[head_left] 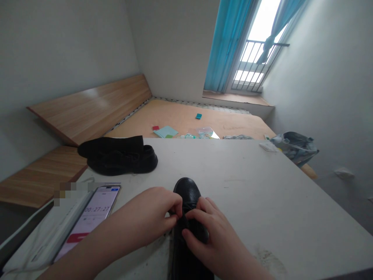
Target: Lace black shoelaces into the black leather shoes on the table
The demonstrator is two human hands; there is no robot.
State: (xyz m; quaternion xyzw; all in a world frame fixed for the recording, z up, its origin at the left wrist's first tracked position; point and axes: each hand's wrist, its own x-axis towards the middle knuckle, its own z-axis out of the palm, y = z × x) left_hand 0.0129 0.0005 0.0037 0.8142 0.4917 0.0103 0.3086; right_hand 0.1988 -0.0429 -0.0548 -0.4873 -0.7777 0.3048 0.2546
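A black leather lace-up shoe [187, 189] rests on the white table in front of me, its rounded toe pointing away. My left hand [164, 205] reaches over its left side, thumb and forefinger pinched on a dark shoelace [184, 221] near the tongue. From the right, my right hand [208, 229] curls over the shoe, its thumb and fingers closed around the lace as well. The fingers hide most of the lacing, and the shoe's heel end runs out of the bottom of the view.
Another black shoe [125, 165] lies on its side at the table's far left, against a dark sole-like piece [116, 144]. A phone [93, 216] showing a timer leans on a white power strip-like box [58, 221]. A bag [297, 146] stands beyond the table [262, 194].
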